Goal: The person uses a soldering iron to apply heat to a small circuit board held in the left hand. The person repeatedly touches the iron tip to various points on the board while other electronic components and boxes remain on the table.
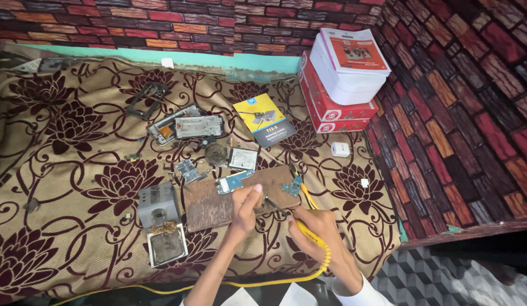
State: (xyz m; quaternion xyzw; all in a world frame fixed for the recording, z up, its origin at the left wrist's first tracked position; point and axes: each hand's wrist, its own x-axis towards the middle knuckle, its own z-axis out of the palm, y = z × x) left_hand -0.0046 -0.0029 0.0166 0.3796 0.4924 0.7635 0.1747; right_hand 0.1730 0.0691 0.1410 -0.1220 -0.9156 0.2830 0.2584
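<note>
A yellow soldering iron (309,231) is gripped in the right hand (319,233), tip over the wooden board (215,204) near the bed's front edge; a small circuit board (232,182) is pinned there by the left hand (245,211), fingers closed.

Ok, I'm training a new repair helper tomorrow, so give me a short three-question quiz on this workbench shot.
1. True or false: the right hand holds a yellow soldering iron.
2. Which thing lies under the blue circuit board near the left hand? A) the wooden board B) the yellow booklet C) the red boxes
3. Fill in: the white box sits on top of the ____ boxes.

Key: 1 true; 2 A; 3 red.
</note>
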